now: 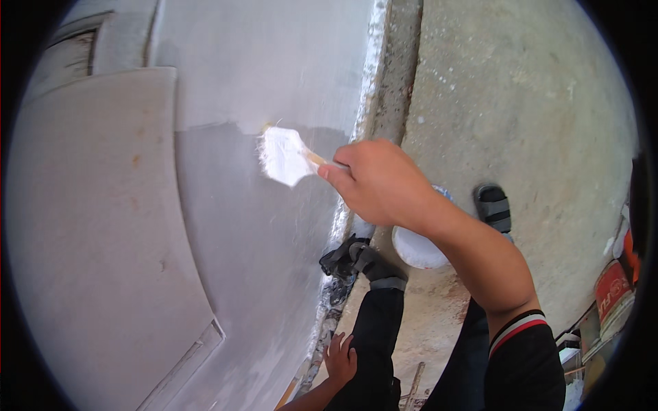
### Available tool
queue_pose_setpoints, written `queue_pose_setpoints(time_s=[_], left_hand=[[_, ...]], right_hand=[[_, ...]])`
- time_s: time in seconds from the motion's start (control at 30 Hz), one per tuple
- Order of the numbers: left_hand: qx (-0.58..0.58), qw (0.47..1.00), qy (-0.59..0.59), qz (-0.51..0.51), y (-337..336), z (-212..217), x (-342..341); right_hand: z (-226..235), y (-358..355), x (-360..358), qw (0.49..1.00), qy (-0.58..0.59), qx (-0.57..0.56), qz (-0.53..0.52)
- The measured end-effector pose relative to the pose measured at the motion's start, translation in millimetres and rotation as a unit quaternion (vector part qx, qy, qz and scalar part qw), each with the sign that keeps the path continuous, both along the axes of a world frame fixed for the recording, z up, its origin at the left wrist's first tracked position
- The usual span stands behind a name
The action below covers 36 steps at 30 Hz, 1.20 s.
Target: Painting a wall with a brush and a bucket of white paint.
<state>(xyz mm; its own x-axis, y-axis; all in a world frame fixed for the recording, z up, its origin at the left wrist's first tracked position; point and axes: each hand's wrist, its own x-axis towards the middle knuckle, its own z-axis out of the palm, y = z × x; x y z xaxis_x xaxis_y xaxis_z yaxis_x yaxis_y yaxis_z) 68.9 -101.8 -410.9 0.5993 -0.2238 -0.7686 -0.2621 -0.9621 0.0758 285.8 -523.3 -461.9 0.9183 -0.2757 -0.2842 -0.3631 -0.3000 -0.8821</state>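
My right hand (377, 175) is closed around the wooden handle of a wide paintbrush (284, 157). White paint covers its head, and the bristle tips point left, against or just off the grey wall (236, 164); I cannot tell if they touch. Above the brush the wall is paler, with an uneven boundary to the darker grey at brush height. My left hand (339, 359) lies with fingers apart at my left trouser leg (377, 335), low in the view. Beneath my right forearm stands a bucket (415, 248) with white inside, partly hidden by the arm.
A raised panel (96, 226) juts from the wall on the left. White paint marks the wall's bottom edge, next to a concrete floor (521, 103) with splatters. My sandalled feet (493, 205) stand by the bucket. At the far right is a red bucket (612, 291) among clutter.
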Motion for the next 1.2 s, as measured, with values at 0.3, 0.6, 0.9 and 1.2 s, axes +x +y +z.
queue_pose_setpoints(time_s=[0.3, 0.6, 0.9, 1.2], left_hand=[[0.121, 0.991, 0.035, 0.048, -30, 10, -37], [0.054, 0.991, 0.067, 0.106, -75, -5, -59], [0.049, 0.992, 0.058, 0.097, -82, -13, -53], [0.066, 0.992, 0.054, 0.092, -84, -15, -41]], right_hand=[[-96, -2, 1, 0.984, -0.053, 0.169, -0.013], [-189, 1, -12, 0.989, 0.136, 0.007, -0.061], [-21, -3, -11, 0.989, 0.02, 0.145, -0.033], [-171, 7, -12, 0.987, 0.026, 0.155, -0.04]])
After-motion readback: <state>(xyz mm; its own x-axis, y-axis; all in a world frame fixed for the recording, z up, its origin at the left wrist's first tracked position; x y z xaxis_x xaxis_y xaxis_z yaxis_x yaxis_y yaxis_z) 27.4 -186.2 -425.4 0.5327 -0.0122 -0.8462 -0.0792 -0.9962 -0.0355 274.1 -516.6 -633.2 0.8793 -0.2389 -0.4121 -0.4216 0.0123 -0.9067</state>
